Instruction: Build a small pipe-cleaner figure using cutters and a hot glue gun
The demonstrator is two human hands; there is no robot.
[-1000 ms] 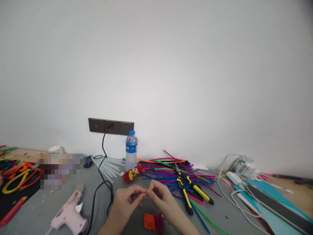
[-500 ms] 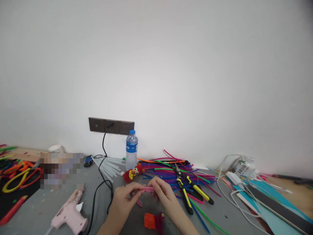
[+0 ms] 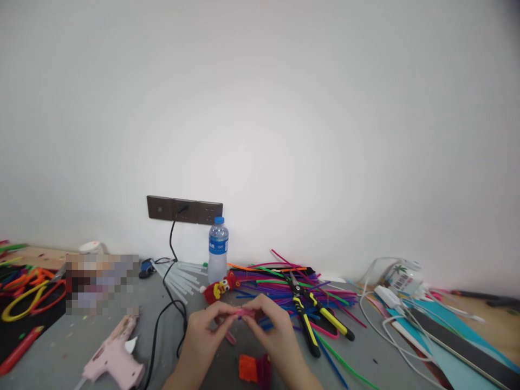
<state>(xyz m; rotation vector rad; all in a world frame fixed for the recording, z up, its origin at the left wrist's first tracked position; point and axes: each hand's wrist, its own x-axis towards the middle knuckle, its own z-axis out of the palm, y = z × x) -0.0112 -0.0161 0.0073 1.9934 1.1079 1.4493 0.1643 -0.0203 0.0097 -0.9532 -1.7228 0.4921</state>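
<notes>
A small pink fuzzy strip (image 3: 244,312) is pinched between the fingertips of my left hand (image 3: 207,333) and my right hand (image 3: 272,327), above the grey table. One pink end hangs down beside my left fingers. Below and between my hands lies an orange and dark red fuzzy piece (image 3: 248,368). Just beyond them rests a red and yellow figure with googly eyes (image 3: 219,290). To the right of my right hand lie pliers with yellow and black handles (image 3: 304,319), on a heap of coloured pipe cleaners (image 3: 264,284).
A water bottle (image 3: 218,252) stands by the wall. At the left are a pink glue gun (image 3: 117,357), a black cable (image 3: 156,330), clear glue sticks (image 3: 179,279) and red-handled tool (image 3: 22,349). White cables (image 3: 385,336) and blue paper (image 3: 459,355) lie at the right.
My right hand has turned slightly, its fingers more arched over the pink strip. Less of the strip shows between my fingertips. The view has shifted very slightly.
</notes>
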